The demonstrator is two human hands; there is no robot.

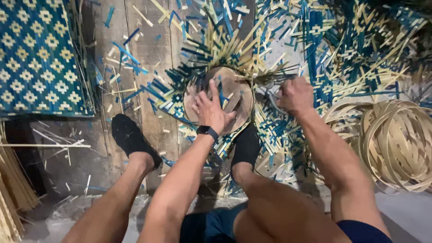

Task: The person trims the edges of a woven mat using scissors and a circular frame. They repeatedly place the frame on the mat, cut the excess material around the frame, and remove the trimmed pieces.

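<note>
A round wooden disc (235, 85) lies on a woven blue and cream piece (211, 49) whose loose strip ends stick out all around it. My left hand (211, 110) rests flat on the near side of the disc with its fingers spread, and a black watch is on that wrist. At the disc's right edge, my right hand (294, 95) is closed around a dark metal cutting tool (271, 101). The tool's tip sits among the strip ends and is partly hidden by them.
My feet in black socks (130, 137) (246, 146) rest on the plank floor on either side of the work. A finished patterned mat (40, 58) lies at upper left. Bamboo hoops (396, 139) are stacked at right, offcuts (355, 49) are piled at top right, and raw strips (11, 189) lie at lower left.
</note>
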